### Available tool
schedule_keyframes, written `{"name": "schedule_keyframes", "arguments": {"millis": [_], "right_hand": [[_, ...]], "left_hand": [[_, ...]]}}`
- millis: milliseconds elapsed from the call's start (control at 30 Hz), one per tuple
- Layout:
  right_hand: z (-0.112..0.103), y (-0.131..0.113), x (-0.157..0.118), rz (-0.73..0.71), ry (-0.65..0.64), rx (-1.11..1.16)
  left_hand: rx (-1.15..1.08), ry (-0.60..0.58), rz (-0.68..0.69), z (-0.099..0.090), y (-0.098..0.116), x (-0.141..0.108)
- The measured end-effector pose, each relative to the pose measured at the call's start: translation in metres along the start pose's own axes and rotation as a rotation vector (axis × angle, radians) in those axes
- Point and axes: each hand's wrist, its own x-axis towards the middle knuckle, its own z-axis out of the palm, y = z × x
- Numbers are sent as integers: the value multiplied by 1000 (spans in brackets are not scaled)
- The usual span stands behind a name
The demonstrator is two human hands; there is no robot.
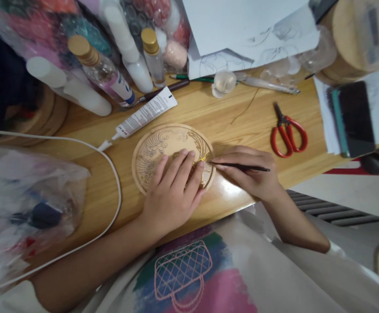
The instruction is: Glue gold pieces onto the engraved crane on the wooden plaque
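A round wooden plaque (155, 150) with a raised rim lies on the table, drawn with dark feather-like and swirling lines. Gold wire (203, 157) follows part of the drawing on its right side. My left hand (172, 191) rests flat on the plaque, fingers stretched out, the fingertips beside the gold wire and covering part of it. At the plaque's right edge, my right hand (254, 171) is closed around slim black tweezers (244, 166). Their tip points left and meets the plaque near the wire and my left fingertips.
Red-handled pliers (289, 132) lie to the right, near a phone (355, 117). Behind the plaque are a white tube (146, 114), bottles (106, 76), a small round container (224, 82) and drawn papers (222, 63). A white cable (119, 187) and plastic bag (32, 204) lie left.
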Motion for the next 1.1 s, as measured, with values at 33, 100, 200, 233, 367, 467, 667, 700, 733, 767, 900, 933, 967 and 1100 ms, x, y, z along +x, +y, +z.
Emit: {"name": "schedule_keyframes", "arguments": {"millis": [33, 100, 200, 233, 367, 467, 667, 700, 733, 767, 900, 933, 967, 1100], "right_hand": [[0, 0, 0, -4, 1, -5], [0, 1, -1, -12, -2, -13], [-1, 0, -2, -30, -6, -24], [-1, 0, -2, -32, -11, -34], [-1, -1, -3, -51, -15, -68], [0, 0, -4, -64, -12, -73], [0, 0, -5, -73, -21, -89], [0, 0, -4, -79, -21, -91], [0, 0, -4, -87, -22, -94], [0, 0, -4, -92, -22, -98], [0, 0, -5, -100, -27, -126], [0, 0, -5, -100, -28, -130], [0, -1, -4, -100, -29, -132], [0, -2, -4, -87, -36, -124]], "left_hand": [[0, -1, -1, 0, 0, 0], [5, 1, 3, 0, 0, 0], [18, 6, 6, 0, 0, 0], [21, 7, 7, 0, 0, 0], [30, 8, 8, 0, 1, 1], [35, 4, 8, -1, 0, 1], [30, 2, 11, 0, 0, 0], [30, 2, 11, 0, 0, 0], [30, 3, 10, 0, 0, 0], [30, 3, 10, 0, 0, 0], [29, 4, 8, -1, 1, 1], [29, 4, 9, -1, 1, 1], [30, 7, 9, -1, 1, 1], [31, 11, 5, 0, 1, 1]]}}
